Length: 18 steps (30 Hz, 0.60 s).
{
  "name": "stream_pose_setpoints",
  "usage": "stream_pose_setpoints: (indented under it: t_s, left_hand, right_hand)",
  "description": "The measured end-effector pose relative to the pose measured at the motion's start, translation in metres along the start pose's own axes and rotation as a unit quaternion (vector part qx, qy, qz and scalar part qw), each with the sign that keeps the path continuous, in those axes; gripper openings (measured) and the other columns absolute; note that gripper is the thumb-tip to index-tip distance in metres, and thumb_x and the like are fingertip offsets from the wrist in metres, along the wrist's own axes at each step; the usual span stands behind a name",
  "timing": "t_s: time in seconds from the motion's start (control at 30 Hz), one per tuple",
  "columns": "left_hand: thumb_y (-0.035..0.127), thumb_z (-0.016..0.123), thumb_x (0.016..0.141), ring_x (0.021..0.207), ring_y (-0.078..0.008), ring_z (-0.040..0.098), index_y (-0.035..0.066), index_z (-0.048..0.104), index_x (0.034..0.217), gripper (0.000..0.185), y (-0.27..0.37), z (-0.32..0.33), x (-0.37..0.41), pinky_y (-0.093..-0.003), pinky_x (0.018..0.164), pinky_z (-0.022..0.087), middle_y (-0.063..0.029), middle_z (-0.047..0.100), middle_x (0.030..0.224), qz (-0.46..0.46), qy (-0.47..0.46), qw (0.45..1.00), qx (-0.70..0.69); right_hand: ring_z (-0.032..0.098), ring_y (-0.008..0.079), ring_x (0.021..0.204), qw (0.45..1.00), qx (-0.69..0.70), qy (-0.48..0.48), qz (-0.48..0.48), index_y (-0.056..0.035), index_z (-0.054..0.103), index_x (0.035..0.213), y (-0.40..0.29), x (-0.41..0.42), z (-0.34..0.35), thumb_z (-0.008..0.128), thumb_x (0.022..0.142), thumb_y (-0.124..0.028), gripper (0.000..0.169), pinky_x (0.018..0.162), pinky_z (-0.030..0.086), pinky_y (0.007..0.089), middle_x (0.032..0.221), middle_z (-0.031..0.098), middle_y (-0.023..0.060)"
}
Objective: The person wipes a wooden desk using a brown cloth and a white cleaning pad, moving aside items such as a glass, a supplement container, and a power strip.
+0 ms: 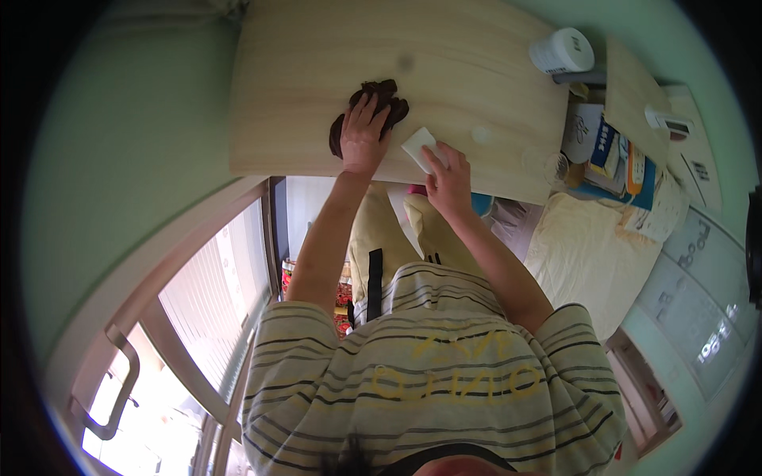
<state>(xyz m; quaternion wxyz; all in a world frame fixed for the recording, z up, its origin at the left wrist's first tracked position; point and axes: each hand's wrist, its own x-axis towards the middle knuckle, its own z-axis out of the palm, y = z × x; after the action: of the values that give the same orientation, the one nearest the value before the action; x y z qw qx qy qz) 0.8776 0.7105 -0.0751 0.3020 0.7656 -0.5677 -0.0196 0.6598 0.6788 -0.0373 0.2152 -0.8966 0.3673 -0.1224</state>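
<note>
On the pale wood-grain tabletop lies a bunched dark brown thing, perhaps cloth; folds and loops show around it. My left hand covers its middle, fingers slightly spread over the folds and holding it against the table. Its part under the palm is hidden. To the right, near the front edge, my right hand holds a flat white rectangular pad, with fingers on its near right side. A gap separates the pad from the brown thing. The pad's exact material cannot be told.
A white lidded tub stands at the far right. Below it, an open organiser holds books and papers. A clear cup sits near the right edge, and a faint round spot marks the tabletop. A green wall bounds the left side.
</note>
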Motion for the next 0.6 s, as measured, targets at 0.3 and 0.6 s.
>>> stream_pose_setpoints:
  t_s: [0.3,0.6]
  left_hand:
    - [0.016,0.070,0.077,0.126,-0.0372,0.049,0.010,0.069,0.113,0.036,-0.035,0.023,0.072,-0.0468,0.104,0.043,-0.0162,0.057,0.133,0.005,0.001,0.998,0.061]
    - [0.015,0.072,0.078,0.133,-0.0322,0.044,0.013,0.066,0.119,0.042,-0.009,0.040,0.101,-0.0423,0.111,0.038,-0.0103,0.053,0.139,0.118,-0.133,0.984,0.000]
  right_hand:
    - [0.048,0.0366,0.120,0.991,0.029,0.104,0.082,-0.0105,0.052,0.133,-0.001,-0.001,-0.024,0.076,0.075,-0.013,0.062,0.097,0.041,0.0491,0.135,0.049,0.0160]
    - [0.051,0.0325,0.115,0.955,0.020,0.174,0.241,-0.0101,0.054,0.129,0.044,0.009,-0.030,0.075,0.073,-0.009,0.060,0.090,0.044,0.0439,0.128,0.053,0.0129]
